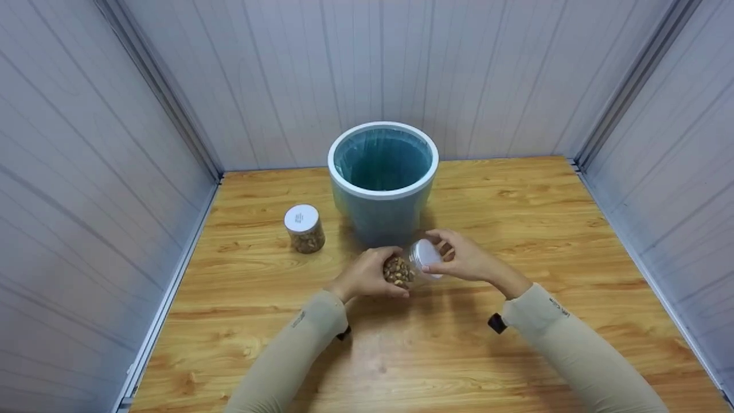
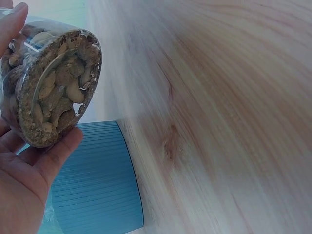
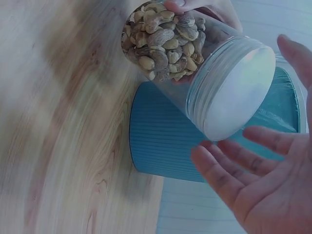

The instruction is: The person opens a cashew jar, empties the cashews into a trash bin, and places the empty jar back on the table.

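My left hand (image 1: 369, 274) grips a clear jar (image 3: 170, 53) of skin-on cashews by its body, tilted and held above the table. In the left wrist view the jar's bottom (image 2: 61, 92) shows, with nuts and crumbs pressed against it. The jar's ridged, clear screw end, with a whitish flat top (image 3: 243, 95), points toward my right hand (image 1: 461, 256). In the right wrist view my right hand's fingers (image 3: 229, 170) and thumb are spread around that end, with visible gaps from it. A second jar (image 1: 305, 229) with a labelled white lid stands upright on the left.
A blue-green bin (image 1: 383, 212) with a pale rim and a thin plastic liner stands just beyond my hands. Wood-patterned table (image 1: 241, 321) lies underneath. Pale panel walls (image 1: 275, 74) rise at the back and both sides.
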Tool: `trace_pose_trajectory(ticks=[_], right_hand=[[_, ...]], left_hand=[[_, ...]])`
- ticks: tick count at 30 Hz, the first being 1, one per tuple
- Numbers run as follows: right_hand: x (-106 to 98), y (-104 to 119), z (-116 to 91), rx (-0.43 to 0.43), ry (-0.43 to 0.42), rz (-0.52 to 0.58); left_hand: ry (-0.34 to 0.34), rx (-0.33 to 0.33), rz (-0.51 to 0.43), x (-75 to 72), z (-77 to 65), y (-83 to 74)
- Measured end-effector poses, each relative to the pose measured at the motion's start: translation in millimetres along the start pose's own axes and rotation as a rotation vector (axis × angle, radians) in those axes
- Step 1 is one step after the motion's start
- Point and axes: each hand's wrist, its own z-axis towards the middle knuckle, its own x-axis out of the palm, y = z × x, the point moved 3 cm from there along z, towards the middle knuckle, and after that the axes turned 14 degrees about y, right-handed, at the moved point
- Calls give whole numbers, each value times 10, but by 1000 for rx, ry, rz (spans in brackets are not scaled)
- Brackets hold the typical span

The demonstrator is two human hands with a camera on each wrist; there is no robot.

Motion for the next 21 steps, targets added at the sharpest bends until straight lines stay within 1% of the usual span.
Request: trace_pose_trajectory(ticks=[3, 6, 9, 11, 14, 16, 21], right_hand=[[10, -22, 14, 42, 3, -4], [17, -46, 27, 63, 3, 4], [20, -59, 27, 66, 7, 3], [20, -56, 22, 52, 11, 5], [22, -38, 8, 4, 26, 11], [22, -26, 1, -44, 35, 18], [14, 7, -8, -153, 44, -7]], left_hand=[[2, 0, 1, 0, -3, 1], [2, 2, 11, 1, 0, 3], [2, 3, 19, 3, 0, 0], [1, 4, 25, 3, -1, -2], [-4, 11, 36, 7, 0, -10], [-7, 12, 36, 11, -1, -11], [-10, 4, 26, 17, -1, -2]])
